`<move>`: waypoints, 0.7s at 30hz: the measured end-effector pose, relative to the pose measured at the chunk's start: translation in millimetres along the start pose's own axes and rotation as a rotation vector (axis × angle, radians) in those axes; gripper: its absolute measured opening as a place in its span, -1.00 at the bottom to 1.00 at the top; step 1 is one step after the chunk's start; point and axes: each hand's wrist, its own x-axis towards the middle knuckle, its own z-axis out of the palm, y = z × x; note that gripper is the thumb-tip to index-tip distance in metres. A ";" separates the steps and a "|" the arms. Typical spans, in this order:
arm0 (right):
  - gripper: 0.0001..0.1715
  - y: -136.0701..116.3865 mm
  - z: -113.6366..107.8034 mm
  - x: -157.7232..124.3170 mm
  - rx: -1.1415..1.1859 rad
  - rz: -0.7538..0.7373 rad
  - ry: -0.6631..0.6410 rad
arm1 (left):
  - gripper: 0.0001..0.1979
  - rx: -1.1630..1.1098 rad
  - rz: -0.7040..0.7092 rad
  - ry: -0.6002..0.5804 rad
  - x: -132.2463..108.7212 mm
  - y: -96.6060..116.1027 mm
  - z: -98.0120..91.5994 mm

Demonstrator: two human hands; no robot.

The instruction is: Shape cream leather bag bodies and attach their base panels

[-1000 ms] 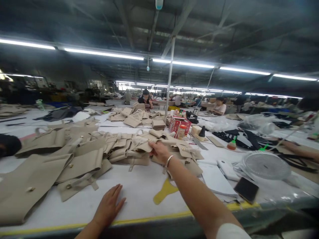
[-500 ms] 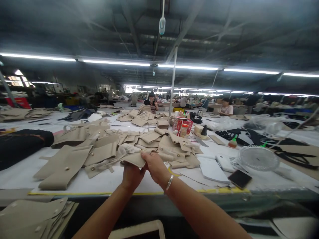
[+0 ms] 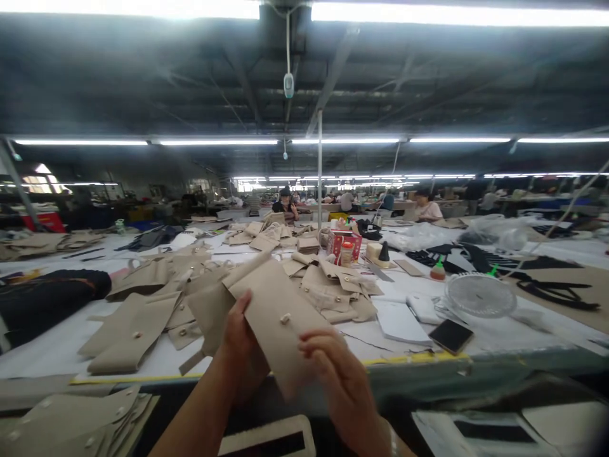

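Observation:
A beige fabric piece [image 3: 271, 298] with a small metal fastener is held up over the table's front edge, its flap spread open. My left hand [image 3: 240, 343] grips it from the left, thumb on top. My right hand [image 3: 335, 374] is at its right side, fingers bent and slightly blurred by motion; whether they pinch the edge or only touch it is unclear. Behind and left of it lie many similar beige pieces [image 3: 137, 324] with round metal snaps.
The white-covered table [image 3: 361, 346] holds a black fabric roll [image 3: 52, 304], a red box [image 3: 337, 241], a white pad [image 3: 402, 320], a phone [image 3: 451, 335] and a round clear-lidded item [image 3: 480, 294]. More beige pieces [image 3: 71, 422] lie lower left. People sit farther back.
The beige piece has been raised and opened out, showing its broad face. My right hand has moved right and down, away from my left hand. The camera view has tilted up.

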 end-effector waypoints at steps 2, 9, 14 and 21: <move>-0.76 17.1 -26.9 -17.8 -0.072 0.141 0.166 | -0.56 -0.128 -0.011 0.033 -6.5 7.6 -2.3; -0.63 71.7 -50.8 -3.4 -0.103 0.509 0.089 | -0.62 -0.327 0.053 0.164 -26.3 -26.7 -3.7; -0.62 68.8 -33.5 29.1 -0.171 0.395 -0.064 | -0.61 -0.241 -0.188 -0.006 -46.2 -42.2 -12.4; -0.50 50.8 -31.1 45.3 0.111 0.524 -0.541 | -0.60 -0.171 -0.270 -0.048 -74.0 -33.5 -7.7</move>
